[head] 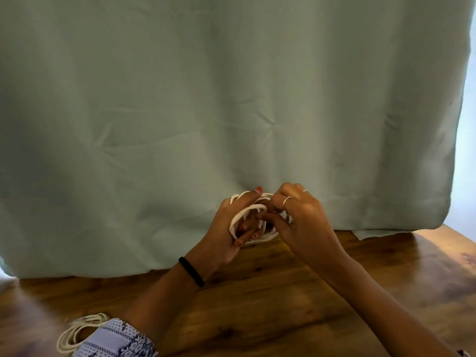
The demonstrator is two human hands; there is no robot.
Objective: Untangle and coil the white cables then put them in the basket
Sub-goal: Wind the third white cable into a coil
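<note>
At the lower left of the frame, a coiled white cable (77, 333) lies on the wooden table (270, 305), partly hidden by a patterned sleeve (118, 340). At centre, the left hand (231, 228), a black band (192, 271) on its wrist, has its fingers curled through a second white cable (248, 210). The right hand (298, 215) pinches those loops. A pale green cloth (231, 99) hangs behind.

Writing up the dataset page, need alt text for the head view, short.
Two hands hold a white cable wound in loops above a wooden table: the left hand has the loops around its fingers, and the right hand pinches a strand. A pale green cloth hangs behind, and a second coiled cable lies at the lower left.
</note>
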